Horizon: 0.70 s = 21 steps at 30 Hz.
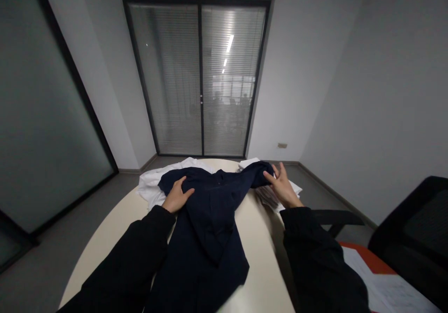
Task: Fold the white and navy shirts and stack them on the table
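Where the room closes off at its far end, a dark-framed glass door (200, 77) with lowered blinds fills the middle of the wall, with a frosted glass partition (38, 117) running down the left side and a plain grey wall on the right. Nearer, a pale round-ended table (261, 252) takes up the lower middle of the view. At the right edge a black chair (416, 238) stands beside it, and below that lies a white sheet with an orange border (378, 278).

Across the table lies a dark navy garment (210, 229) — its body runs from the near edge up the middle, and its upper part spreads sideways at the far end. Behind it on the left sits a crumpled white garment (154, 182), touching the navy cloth; on the right a stack of white papers or cloth (271, 194) lies partly under the navy sleeve — which of the two it is cannot be told.

The left hand (176, 196), in a black sleeve, rests flat on the navy garment's left shoulder area, fingers loosely spread and pressing down, grasping nothing. The right hand (282, 186) touches the tip of the navy sleeve at the far right, fingers extended and relaxed, thumb and forefinger at the cloth's edge; whether they pinch it cannot be told
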### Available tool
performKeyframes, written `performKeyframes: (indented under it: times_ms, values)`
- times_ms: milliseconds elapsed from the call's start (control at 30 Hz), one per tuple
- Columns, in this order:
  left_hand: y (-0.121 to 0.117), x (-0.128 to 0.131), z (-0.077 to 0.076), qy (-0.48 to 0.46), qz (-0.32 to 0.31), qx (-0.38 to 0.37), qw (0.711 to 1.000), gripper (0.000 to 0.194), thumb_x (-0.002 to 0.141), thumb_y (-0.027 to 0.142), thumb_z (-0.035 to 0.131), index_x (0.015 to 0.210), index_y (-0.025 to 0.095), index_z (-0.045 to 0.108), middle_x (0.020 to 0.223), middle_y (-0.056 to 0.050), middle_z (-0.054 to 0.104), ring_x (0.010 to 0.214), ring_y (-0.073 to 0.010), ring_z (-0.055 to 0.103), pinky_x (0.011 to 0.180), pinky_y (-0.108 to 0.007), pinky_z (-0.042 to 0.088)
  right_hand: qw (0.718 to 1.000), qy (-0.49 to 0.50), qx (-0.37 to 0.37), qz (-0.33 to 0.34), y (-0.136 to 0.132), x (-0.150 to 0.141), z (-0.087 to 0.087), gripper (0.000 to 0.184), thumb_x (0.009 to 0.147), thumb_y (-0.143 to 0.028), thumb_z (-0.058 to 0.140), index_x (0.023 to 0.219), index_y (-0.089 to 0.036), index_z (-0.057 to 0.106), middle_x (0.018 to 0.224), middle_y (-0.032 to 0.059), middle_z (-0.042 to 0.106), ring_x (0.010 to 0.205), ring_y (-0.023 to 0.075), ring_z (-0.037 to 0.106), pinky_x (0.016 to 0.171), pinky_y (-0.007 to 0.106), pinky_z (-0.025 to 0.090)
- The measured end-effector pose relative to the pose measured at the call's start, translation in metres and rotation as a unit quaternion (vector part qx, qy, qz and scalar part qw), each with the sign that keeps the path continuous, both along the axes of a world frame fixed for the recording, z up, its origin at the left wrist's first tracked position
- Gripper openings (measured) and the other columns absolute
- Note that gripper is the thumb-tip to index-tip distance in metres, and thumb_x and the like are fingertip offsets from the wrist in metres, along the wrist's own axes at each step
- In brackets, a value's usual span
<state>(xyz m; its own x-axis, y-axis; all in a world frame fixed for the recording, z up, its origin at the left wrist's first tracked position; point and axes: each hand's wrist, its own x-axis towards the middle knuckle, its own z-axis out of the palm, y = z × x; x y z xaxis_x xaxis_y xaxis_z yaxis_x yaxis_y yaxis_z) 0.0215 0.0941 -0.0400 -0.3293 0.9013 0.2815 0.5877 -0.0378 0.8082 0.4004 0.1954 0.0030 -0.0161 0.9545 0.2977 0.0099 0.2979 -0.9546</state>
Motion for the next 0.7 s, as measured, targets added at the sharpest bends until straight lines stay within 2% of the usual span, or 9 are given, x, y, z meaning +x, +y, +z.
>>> performKeyframes:
  times_ms: [33, 100, 200, 300, 400, 467, 533, 633, 700]
  values:
    - [-0.001, 0.003, -0.002, 0.006, -0.027, -0.021, 0.999, 0.072, 0.073, 0.039, 0.070, 0.136, 0.013, 0.046, 0.143, -0.018, 0.046, 0.134, -0.0294, 0.043, 0.113, -0.041, 0.032, 1.000, -0.023, 0.005, -0.001, -0.002, -0.001, -0.001, 0.104, 0.080, -0.048, 0.064, 0.153, -0.028, -0.006, 0.159, 0.0138, 0.021, 0.137, 0.0250, 0.042, 0.105, 0.042, 0.044]
    - [-0.004, 0.009, -0.006, 0.030, -0.072, -0.068, 0.995, 0.087, 0.072, 0.043, 0.072, 0.145, 0.012, 0.034, 0.151, -0.018, 0.035, 0.141, -0.0292, 0.034, 0.117, -0.040, 0.025, 0.992, -0.118, 0.032, 0.002, -0.005, -0.003, -0.002, 0.106, 0.076, -0.047, 0.068, 0.154, -0.026, -0.001, 0.161, 0.0140, 0.011, 0.145, 0.0280, 0.026, 0.113, 0.047, 0.033]
    - [-0.005, 0.013, -0.010, 0.073, -0.088, -0.074, 0.991, 0.090, 0.074, 0.040, 0.070, 0.149, 0.012, 0.028, 0.152, -0.018, 0.033, 0.142, -0.0290, 0.030, 0.118, -0.040, 0.023, 0.951, -0.294, 0.092, 0.004, -0.006, -0.004, -0.002, 0.092, 0.065, -0.034, 0.076, 0.147, -0.022, 0.034, 0.159, 0.0136, 0.018, 0.146, 0.0319, 0.016, 0.118, 0.048, 0.020]
    - [-0.005, 0.009, -0.006, 0.123, -0.062, -0.047, 0.989, 0.080, 0.076, 0.032, 0.067, 0.146, 0.013, 0.034, 0.148, -0.016, 0.039, 0.140, -0.0287, 0.035, 0.118, -0.040, 0.025, 0.896, -0.414, 0.132, -0.091, -0.010, -0.006, 0.006, 0.061, 0.064, -0.021, 0.072, 0.123, -0.021, 0.059, 0.144, 0.0141, 0.040, 0.135, 0.0335, 0.037, 0.110, 0.048, 0.032]
    - [-0.005, 0.001, 0.002, 0.164, -0.013, -0.042, 0.985, 0.070, 0.079, 0.029, 0.063, 0.142, 0.009, 0.040, 0.142, -0.018, 0.046, 0.135, -0.0286, 0.043, 0.116, -0.038, 0.029, 0.865, -0.463, 0.101, -0.164, -0.019, -0.006, 0.021, 0.027, 0.073, -0.028, 0.065, 0.098, -0.019, 0.066, 0.103, 0.0123, 0.064, 0.101, 0.0287, 0.059, 0.088, 0.042, 0.045]
    - [-0.009, -0.001, 0.010, 0.194, 0.015, -0.041, 0.980, 0.064, 0.080, 0.028, 0.063, 0.138, 0.008, 0.045, 0.137, -0.018, 0.050, 0.129, -0.0291, 0.048, 0.112, -0.038, 0.034, 0.883, -0.462, 0.035, -0.071, -0.027, -0.006, 0.029, 0.022, 0.078, -0.039, 0.062, 0.082, -0.017, 0.067, 0.078, 0.0081, 0.066, 0.076, 0.0222, 0.061, 0.071, 0.034, 0.047]
    - [-0.015, 0.003, 0.022, 0.231, 0.048, -0.027, 0.971, 0.056, 0.080, 0.029, 0.063, 0.131, 0.010, 0.051, 0.130, -0.017, 0.053, 0.123, -0.0306, 0.052, 0.107, -0.041, 0.038, 0.892, -0.435, -0.042, 0.118, -0.034, -0.009, 0.033, 0.026, 0.077, -0.042, 0.063, 0.077, -0.017, 0.067, 0.071, 0.0059, 0.067, 0.064, 0.0171, 0.060, 0.059, 0.028, 0.045]
    - [-0.032, 0.022, 0.044, 0.268, 0.065, 0.011, 0.961, 0.036, 0.082, 0.030, 0.060, 0.115, 0.015, 0.061, 0.114, -0.013, 0.061, 0.107, -0.0280, 0.059, 0.096, -0.039, 0.044, 0.846, -0.394, -0.139, 0.331, -0.043, -0.019, 0.031, 0.023, 0.071, -0.031, 0.068, 0.089, -0.017, 0.071, 0.083, 0.0053, 0.072, 0.068, 0.0149, 0.065, 0.053, 0.021, 0.042]
    - [-0.046, 0.043, 0.059, 0.245, -0.036, -0.024, 0.969, 0.019, 0.086, 0.033, 0.056, 0.096, 0.019, 0.064, 0.088, -0.005, 0.067, 0.082, -0.0208, 0.064, 0.077, -0.030, 0.047, 0.821, -0.398, -0.178, 0.370, -0.045, -0.027, 0.025, 0.031, 0.068, -0.024, 0.069, 0.098, -0.018, 0.071, 0.091, 0.0048, 0.074, 0.075, 0.0152, 0.067, 0.056, 0.020, 0.043]
